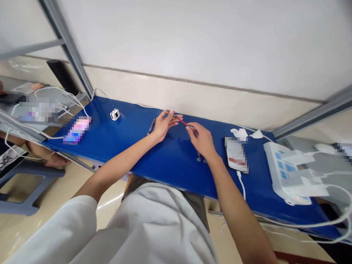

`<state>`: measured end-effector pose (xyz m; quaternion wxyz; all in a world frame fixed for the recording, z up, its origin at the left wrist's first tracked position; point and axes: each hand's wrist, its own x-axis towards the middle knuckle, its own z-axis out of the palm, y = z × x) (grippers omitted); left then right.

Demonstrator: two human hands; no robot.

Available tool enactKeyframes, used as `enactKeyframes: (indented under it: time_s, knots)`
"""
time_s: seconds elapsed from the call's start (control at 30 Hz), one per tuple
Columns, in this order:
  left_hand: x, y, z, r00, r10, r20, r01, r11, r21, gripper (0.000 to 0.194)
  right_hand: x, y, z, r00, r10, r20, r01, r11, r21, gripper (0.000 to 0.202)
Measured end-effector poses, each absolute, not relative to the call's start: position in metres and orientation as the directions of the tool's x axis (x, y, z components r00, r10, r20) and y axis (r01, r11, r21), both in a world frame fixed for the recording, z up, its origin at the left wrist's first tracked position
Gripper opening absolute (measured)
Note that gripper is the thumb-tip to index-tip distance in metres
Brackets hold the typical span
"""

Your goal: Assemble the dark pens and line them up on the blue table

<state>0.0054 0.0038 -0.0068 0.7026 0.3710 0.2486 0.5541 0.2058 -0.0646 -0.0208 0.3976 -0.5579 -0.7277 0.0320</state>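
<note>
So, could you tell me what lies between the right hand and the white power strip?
In the head view, a phone on a white cable lies there, with white scraps beyond it.

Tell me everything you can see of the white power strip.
The power strip is a thick white block, seemingly plastic, with blue-marked sockets on its upper face. It lies slanted on the right of the blue table. Bulky white plugs sit in it, white cables lead off, and a faint reddish glow shows near its closer end.
</note>
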Motion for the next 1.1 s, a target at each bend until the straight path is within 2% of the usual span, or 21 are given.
enactKeyframes:
  time_s: [0.17,0.3,0.47,0.77,0.93,1.1]
  knots:
    - [0.011,-0.001,-0.016,0.407,0.903,0.141,-0.498,0.089,0.863,0.047,0.204,-0.064,-0.022,-0.046,0.840,0.540,0.790,0.362,-0.495,0.055]
    - [0.013,0.001,-0.023,0.422,0.880,0.217,-0.463,0.004,0.886,0.054,0.205,-0.064,-0.024,-0.016,0.860,0.511,0.760,0.342,-0.552,0.050]
    - [0.014,0.004,-0.028,0.426,0.874,0.232,-0.417,-0.038,0.908,0.055,0.204,-0.064,-0.027,0.012,0.862,0.507,0.725,0.342,-0.598,0.043]
    - [0.014,0.004,-0.029,0.371,0.908,0.196,-0.346,-0.060,0.936,0.059,0.201,-0.068,-0.019,-0.092,0.857,0.508,0.787,0.375,-0.490,0.033]
    - [0.014,0.003,-0.028,0.369,0.913,0.171,-0.314,-0.051,0.948,0.057,0.201,-0.068,-0.018,-0.070,0.859,0.508,0.773,0.368,-0.517,0.031]
    - [0.015,0.002,-0.029,0.341,0.924,0.172,-0.323,-0.057,0.945,0.058,0.201,-0.068,-0.019,-0.084,0.852,0.517,0.799,0.368,-0.476,0.030]
